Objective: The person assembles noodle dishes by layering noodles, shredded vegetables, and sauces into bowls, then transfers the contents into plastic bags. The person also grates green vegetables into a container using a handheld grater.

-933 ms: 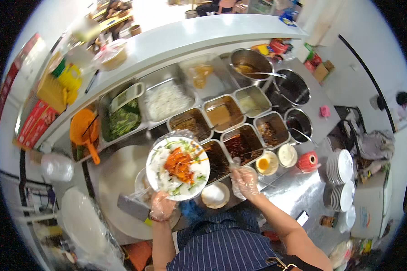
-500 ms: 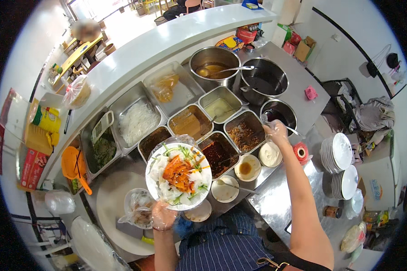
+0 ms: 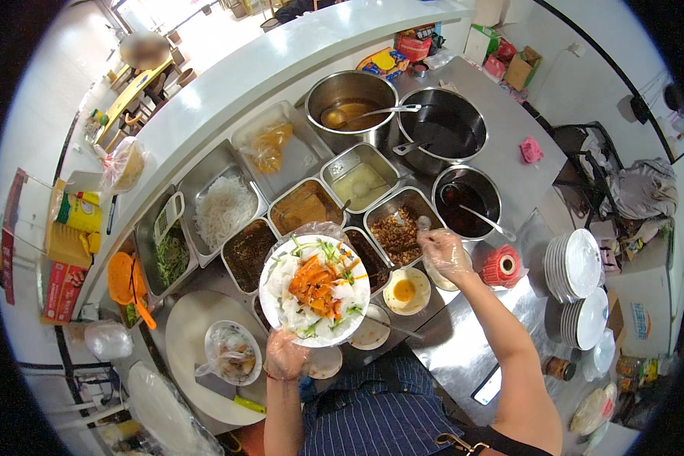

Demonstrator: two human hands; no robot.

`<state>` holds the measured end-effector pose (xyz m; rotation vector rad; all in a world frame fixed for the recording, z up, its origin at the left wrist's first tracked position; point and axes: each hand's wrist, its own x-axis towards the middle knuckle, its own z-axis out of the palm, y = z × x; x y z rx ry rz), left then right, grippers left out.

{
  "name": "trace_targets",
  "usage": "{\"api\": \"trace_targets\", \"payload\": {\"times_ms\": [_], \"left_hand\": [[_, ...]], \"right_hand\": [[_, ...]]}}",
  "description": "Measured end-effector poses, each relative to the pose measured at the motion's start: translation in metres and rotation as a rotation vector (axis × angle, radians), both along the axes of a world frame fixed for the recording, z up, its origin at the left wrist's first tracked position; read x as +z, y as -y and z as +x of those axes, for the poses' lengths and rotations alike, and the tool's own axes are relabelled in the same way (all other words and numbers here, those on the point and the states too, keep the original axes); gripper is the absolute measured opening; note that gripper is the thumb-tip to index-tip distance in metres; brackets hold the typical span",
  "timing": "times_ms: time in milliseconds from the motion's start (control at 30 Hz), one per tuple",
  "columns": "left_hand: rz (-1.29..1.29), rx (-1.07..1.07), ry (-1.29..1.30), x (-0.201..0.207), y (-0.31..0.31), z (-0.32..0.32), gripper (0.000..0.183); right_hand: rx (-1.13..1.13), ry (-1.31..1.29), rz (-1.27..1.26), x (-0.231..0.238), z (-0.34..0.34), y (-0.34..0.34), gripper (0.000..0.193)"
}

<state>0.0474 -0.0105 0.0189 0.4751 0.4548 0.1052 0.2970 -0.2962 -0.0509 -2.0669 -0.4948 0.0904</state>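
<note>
My left hand, in clear plastic, grips the near rim of a white bowl. White noodles, green cucumber shreds and a heap of orange-red sauced topping fill it. My right hand, in a clear plastic glove, is closed at the near right edge of a steel tray of chopped brown topping. Something greyish shows at its fingertips, too small to name. A small white tub lies partly hidden under that hand. Just to its left is a small bowl with brown sauce.
Steel trays hold white noodles, greens and sauces. Beyond stand steel pots, one with brown liquid, one with a dark sauce and ladle. Stacked plates, a red roll and a phone are at right.
My right hand has moved from beside the dark sauce pot, leftward and nearer, to the chopped topping tray. The bowl in my left hand has shifted slightly right. The view has shifted a little.
</note>
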Motion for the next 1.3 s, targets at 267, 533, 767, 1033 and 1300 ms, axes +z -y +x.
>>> {"api": "trace_targets", "payload": {"times_ms": [267,533,767,1033,1300], "left_hand": [[0.002,-0.006,-0.016,-0.01,0.007,0.01,0.06],[-0.016,-0.053,-0.024,-0.027,0.014,0.016,0.054],[-0.046,-0.095,-0.068,-0.035,0.035,0.036,0.048],[-0.109,-0.105,0.039,-0.024,0.025,0.017,0.049],[-0.139,0.024,0.128,0.002,-0.015,-0.06,0.051]], "right_hand": [[-0.481,-0.604,0.415,-0.018,0.001,0.042,0.01],[-0.465,-0.519,0.582,0.085,-0.001,0.026,0.007],[-0.174,-0.317,0.429,0.161,-0.057,-0.01,0.008],[-0.255,0.504,0.039,0.096,-0.038,0.01,0.005],[-0.088,0.379,-0.042,0.094,-0.047,-0.047,0.02]]}}
